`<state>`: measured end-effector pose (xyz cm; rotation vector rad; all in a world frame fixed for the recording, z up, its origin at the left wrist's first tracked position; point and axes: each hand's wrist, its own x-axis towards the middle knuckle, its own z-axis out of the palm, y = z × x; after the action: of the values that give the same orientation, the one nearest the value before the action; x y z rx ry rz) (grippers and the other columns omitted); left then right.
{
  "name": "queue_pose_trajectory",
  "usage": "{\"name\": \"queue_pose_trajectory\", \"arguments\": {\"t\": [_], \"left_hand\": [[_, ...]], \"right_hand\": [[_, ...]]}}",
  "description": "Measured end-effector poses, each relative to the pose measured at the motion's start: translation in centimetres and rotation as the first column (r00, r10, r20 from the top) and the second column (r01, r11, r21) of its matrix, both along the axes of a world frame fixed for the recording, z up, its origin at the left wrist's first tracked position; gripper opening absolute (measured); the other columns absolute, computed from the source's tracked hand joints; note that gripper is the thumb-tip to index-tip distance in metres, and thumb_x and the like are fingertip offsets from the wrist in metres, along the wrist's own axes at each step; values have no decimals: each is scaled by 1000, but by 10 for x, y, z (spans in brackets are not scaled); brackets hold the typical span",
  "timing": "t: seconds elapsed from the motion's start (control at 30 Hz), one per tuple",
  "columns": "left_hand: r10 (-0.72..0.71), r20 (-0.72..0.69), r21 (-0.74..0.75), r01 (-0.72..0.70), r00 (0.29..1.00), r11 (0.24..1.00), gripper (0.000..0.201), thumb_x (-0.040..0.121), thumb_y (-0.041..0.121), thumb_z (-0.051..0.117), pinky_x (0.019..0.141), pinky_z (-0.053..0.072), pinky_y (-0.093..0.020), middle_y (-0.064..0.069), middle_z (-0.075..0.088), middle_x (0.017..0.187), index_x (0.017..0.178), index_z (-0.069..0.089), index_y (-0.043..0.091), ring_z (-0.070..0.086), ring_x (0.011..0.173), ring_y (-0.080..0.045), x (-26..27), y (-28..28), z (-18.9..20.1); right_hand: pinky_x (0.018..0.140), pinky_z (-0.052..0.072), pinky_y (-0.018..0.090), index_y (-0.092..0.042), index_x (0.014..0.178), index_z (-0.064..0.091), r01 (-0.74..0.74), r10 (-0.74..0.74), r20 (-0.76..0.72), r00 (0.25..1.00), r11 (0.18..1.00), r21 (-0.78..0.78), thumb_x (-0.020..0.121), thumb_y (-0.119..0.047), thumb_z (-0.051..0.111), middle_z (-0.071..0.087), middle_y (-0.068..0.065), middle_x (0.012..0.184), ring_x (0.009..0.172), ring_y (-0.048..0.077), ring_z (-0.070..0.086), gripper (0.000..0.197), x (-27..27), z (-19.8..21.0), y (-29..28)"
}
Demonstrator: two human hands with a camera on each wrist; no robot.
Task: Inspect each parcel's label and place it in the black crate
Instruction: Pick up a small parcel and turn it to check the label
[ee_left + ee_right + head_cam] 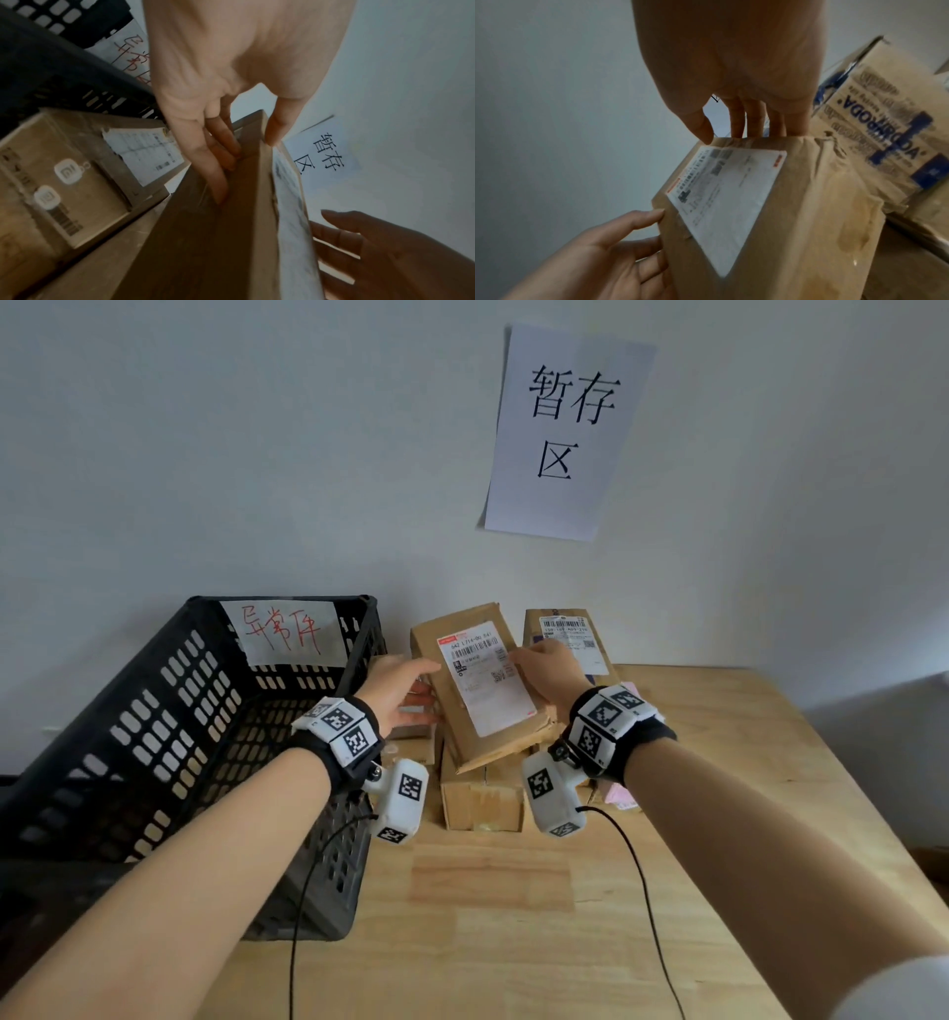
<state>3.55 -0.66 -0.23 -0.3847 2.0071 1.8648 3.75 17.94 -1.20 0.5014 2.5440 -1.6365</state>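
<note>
Head view: brown parcel [472,680] tilted up between both grips, white label [485,683] facing the camera; left hand [398,693] clasping its left edge, right hand [547,672] its right edge; black crate [154,711] left of the left grip, on the table [667,891].

Left wrist: fingers [216,162] along parcel's underside, thumb over its rim.

Right wrist: thumb on label face, fingers [754,119] behind the top edge; printed carton [885,125] right of that grip.

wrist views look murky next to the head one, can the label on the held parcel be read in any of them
Head view: bright, label sharp, barcode and digits partly legible. Left wrist view: dim, label edge-on and smeared. Right wrist view: dark, label faces the camera but its print is motion-blurred.
</note>
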Motion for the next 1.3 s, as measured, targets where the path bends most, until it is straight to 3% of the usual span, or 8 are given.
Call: {"name": "queue_pose_trajectory", "arguments": {"t": [0.27,0.5,0.7,0.8,0.9,1.07,1.2,1.3], "left_hand": [[-224,94,-90,232,970,969,36,85,18,68,69,58,-50,-16,59,83,116,56,3,61,73,-28,54,-9,-1],[-405,346,-251,500,846,829,29,87,22,67,74,58,-45,-14,55,74,110,62,6,58,64,-23,105,-11,-42],[-340,546,-244,534,766,810,53,85,27,70,68,58,-41,-14,50,86,128,46,9,58,72,-24,128,1,-114],[-311,581,-265,536,752,802,61,85,29,69,75,57,-38,-11,47,86,135,40,7,56,71,-21,137,9,-149],[-309,566,-290,536,764,793,56,88,27,66,87,52,-36,-7,51,93,134,43,7,55,77,-17,143,16,-175],[-274,543,-296,486,794,822,93,77,28,77,84,48,-45,-11,34,150,147,20,10,38,133,-32,142,19,-200],[-312,492,-266,482,813,835,100,53,39,90,88,49,-40,-8,55,133,135,41,12,55,117,-26,139,21,-216],[-415,442,-197,538,795,820,51,73,10,80,71,50,-29,-2,63,112,119,59,9,58,101,-17,140,25,-215]], "right_hand": [[74,57,36,-10,114,56,-243,244,141,959,970,-21,92,-40,54,68,14,108,93,25,66,37,59,-8,19],[86,56,40,-4,114,61,-539,493,485,723,841,-52,90,-31,61,70,14,103,91,26,70,36,105,-34,20],[44,49,17,2,114,60,-536,436,607,664,844,-20,93,-26,59,65,10,86,64,14,63,35,133,-86,10],[59,55,24,3,119,59,-491,377,627,682,871,10,91,-28,61,69,15,101,66,17,65,43,142,-128,10],[77,56,34,2,115,60,-435,299,631,716,898,68,89,-28,62,65,7,79,61,15,60,40,150,-159,11],[67,55,26,4,113,62,-375,258,627,735,925,60,90,-25,61,63,4,76,62,12,58,36,160,-185,15],[81,55,30,-7,117,63,-393,295,618,729,919,25,87,-35,65,68,9,112,89,17,62,41,162,-193,15],[87,54,32,-11,122,61,-414,312,617,722,910,24,82,-41,69,66,7,119,105,21,62,50,162,-199,11]]}}
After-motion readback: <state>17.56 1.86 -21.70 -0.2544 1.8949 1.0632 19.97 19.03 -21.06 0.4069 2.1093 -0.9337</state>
